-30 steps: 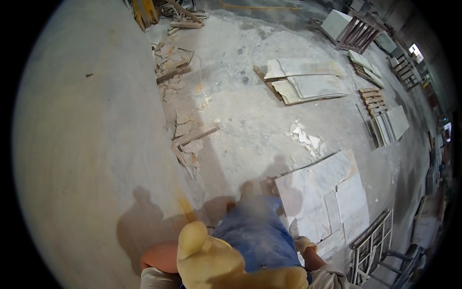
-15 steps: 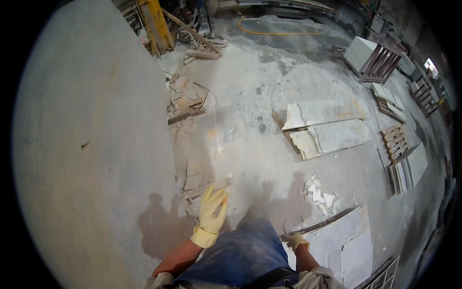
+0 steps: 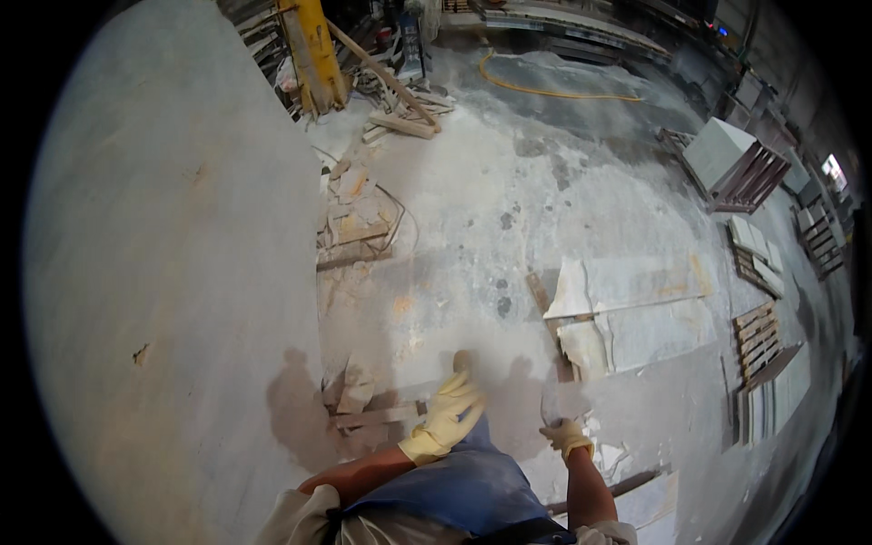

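Note:
My left hand [image 3: 447,420], in a pale yellow rubber glove, is raised in front of my blue apron [image 3: 445,500]. Its fingers are stretched out and slightly apart, with nothing seen in them. To its right, my right hand [image 3: 568,436] wears a similar glove, and its fingers are closed. A thin, pale, see-through-looking piece [image 3: 549,404] rises from that grip; its kind is not clear. On the left lies a large grey-beige stone slab [image 3: 182,272], its long edge running beside me. My left hand does not touch it.
Broken stone and wood scraps [image 3: 354,227] line the slab's edge. Ahead right, pale cut slabs [image 3: 649,286] lie on the floor. Farther right are a wooden pallet [image 3: 756,338] and a slab rack [image 3: 749,173]. A yellow post [image 3: 313,54] and yellow hose [image 3: 554,91] are at the back.
My view has shifted, so the floor slabs sit lower. My left hand has swung rightward across my apron. The right hand has come up and forward, with the pale piece now showing above it.

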Demonstrator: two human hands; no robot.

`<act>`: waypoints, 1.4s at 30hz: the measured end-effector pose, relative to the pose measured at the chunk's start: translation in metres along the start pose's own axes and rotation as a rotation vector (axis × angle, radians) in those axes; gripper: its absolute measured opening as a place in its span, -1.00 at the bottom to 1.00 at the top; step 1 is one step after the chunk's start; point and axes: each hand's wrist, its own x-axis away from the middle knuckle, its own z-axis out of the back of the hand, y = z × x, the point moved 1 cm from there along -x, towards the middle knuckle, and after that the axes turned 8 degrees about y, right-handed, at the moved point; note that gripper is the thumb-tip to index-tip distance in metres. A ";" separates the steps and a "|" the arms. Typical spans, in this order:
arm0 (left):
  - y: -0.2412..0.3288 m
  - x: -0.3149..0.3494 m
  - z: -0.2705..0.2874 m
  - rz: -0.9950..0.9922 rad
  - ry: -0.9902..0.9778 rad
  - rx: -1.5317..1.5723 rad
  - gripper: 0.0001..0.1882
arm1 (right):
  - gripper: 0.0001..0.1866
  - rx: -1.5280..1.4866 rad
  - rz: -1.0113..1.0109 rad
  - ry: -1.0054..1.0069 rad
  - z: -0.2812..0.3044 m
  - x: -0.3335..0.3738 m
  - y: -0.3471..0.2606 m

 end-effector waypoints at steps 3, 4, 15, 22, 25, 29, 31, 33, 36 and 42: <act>-0.047 -0.082 -0.022 -0.022 -0.015 0.058 -0.80 | -0.52 -0.044 -0.171 -0.124 0.000 -0.054 0.030; -0.065 -0.111 -0.027 -0.014 -0.039 0.075 -0.78 | -0.55 -0.101 -0.251 -0.130 -0.003 -0.062 0.038; -0.144 -0.426 -0.067 -0.112 -0.051 0.093 -0.76 | -0.48 0.261 -0.265 -0.008 0.104 -0.110 -0.119; -0.221 -0.587 -0.117 -0.042 -0.057 0.053 -0.77 | -0.30 0.387 -0.220 0.056 0.118 -0.377 -0.111; -0.241 -0.681 -0.128 -0.043 -0.081 -0.078 -0.78 | -0.51 0.182 -0.019 0.059 0.192 -0.451 -0.230; -0.285 -0.769 -0.134 -0.006 0.120 -0.139 -0.80 | -0.68 -0.255 -0.298 -0.106 0.309 -0.540 -0.411; -0.304 -0.808 -0.130 0.017 0.203 -0.143 -0.80 | -0.62 -0.262 -0.230 -0.115 0.354 -0.593 -0.468; -0.326 -0.837 -0.128 0.100 0.251 -0.159 -0.80 | -0.68 -0.243 -0.112 -0.053 0.395 -0.622 -0.555; -0.360 -0.874 -0.130 0.137 0.277 -0.178 -0.79 | -0.71 -0.190 0.032 -0.021 0.433 -0.692 -0.643; -0.446 -0.990 -0.116 0.148 0.323 -0.130 -0.79 | -0.67 -0.162 0.016 -0.103 0.448 -0.811 -0.729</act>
